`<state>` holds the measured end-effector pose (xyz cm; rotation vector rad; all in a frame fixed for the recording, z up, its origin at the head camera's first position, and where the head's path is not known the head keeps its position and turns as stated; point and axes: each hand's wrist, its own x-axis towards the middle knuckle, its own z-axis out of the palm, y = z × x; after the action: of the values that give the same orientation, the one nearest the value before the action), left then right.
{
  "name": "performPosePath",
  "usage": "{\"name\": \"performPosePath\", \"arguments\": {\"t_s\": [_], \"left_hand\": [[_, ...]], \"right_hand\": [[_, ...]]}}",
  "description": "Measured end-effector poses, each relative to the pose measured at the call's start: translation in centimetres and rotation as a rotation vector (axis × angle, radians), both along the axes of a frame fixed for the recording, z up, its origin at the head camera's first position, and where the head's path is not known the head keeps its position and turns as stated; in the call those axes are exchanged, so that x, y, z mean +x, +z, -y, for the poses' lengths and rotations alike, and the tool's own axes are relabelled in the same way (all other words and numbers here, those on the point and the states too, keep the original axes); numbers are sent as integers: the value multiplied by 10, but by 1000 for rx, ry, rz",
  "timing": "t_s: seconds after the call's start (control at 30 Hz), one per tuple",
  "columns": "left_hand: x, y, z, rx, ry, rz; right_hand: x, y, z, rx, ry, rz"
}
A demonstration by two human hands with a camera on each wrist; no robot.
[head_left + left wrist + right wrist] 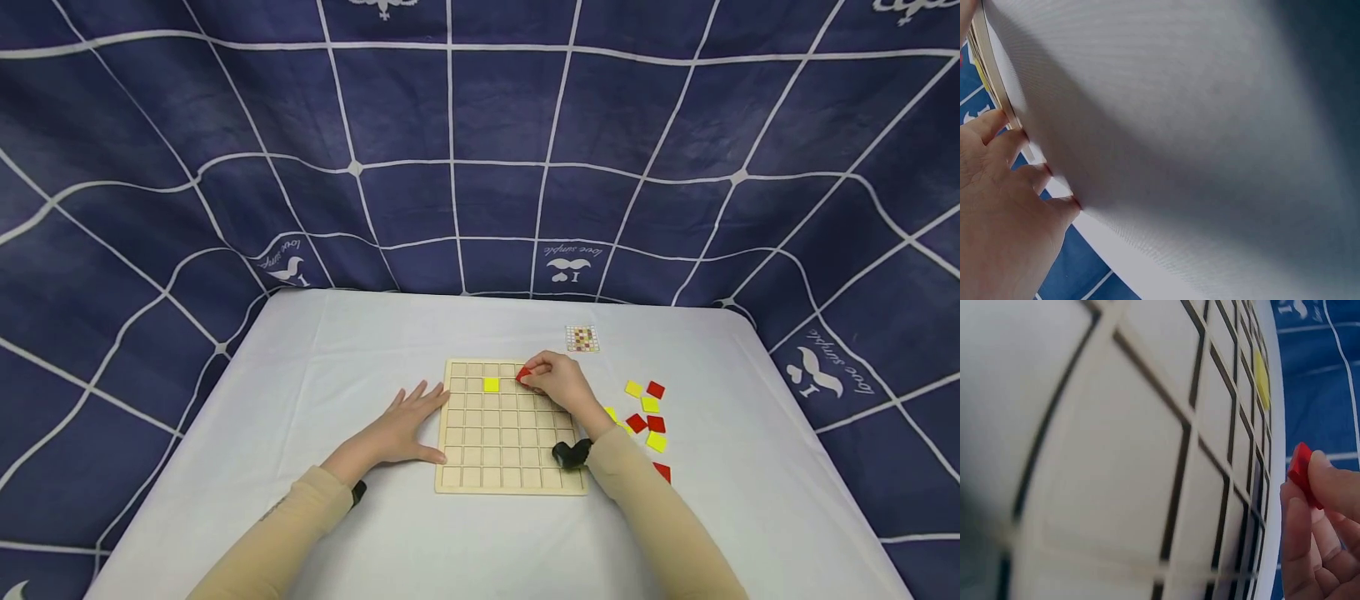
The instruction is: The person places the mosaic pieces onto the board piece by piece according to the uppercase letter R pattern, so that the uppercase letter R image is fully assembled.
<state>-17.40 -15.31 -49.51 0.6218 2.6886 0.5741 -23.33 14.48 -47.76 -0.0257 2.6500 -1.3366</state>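
Currently, the right hand (561, 380) pinches a red tile (1300, 465) over the board (500, 436), whose edge the spread left hand (400, 428) touches.

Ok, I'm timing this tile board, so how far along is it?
Barely begun: one yellow tile sits in the grid board, the only one visibly placed. In hand: the right hand pinches a red tile near the board's far edge; the left hand touches the board's left edge. Probably remaining: the loose red and yellow tiles right of the board.
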Motion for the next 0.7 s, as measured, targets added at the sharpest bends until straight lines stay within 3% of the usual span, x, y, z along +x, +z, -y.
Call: {"name": "performPosePath", "arguments": {"t_s": [0.4, 0.7], "left_hand": [[1, 1, 0, 5, -5, -3], [2, 1, -1, -6, 4, 3]], "right_hand": [[0, -4, 25, 86, 101, -75], [1, -8, 32, 236, 118, -155]]}}
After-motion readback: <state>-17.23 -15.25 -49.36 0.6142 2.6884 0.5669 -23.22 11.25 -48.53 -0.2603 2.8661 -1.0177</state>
